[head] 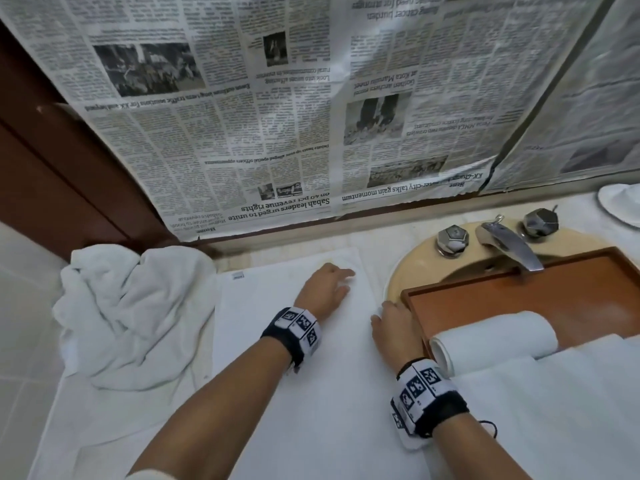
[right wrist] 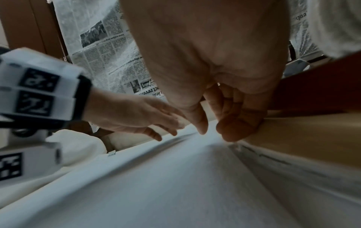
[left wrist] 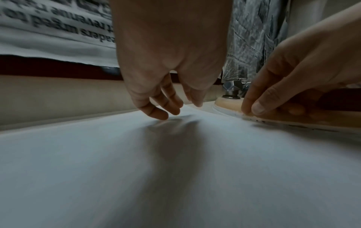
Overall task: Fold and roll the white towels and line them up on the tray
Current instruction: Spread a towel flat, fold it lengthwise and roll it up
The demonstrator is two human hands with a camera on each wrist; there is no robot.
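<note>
A flat towel [head: 294,375] lies mid-counter, a crumpled towel [head: 135,313] at its left, the tray [head: 519,299] right over the sink [head: 408,271], apparently holding a rolled towel [head: 495,341].

From where I stand I count two hands, the left hand [head: 325,289] and the right hand [head: 393,327], each wearing one wrist band, so two bands. White towels: one flat towel [head: 294,393] spread on the worktop, one crumpled towel [head: 131,317], one rolled towel [head: 495,337] and one folded towel [head: 561,410], four that I can tell apart. One wooden tray [head: 519,292]. One tap spout [head: 505,245] with two tap knobs [head: 452,239].
</note>
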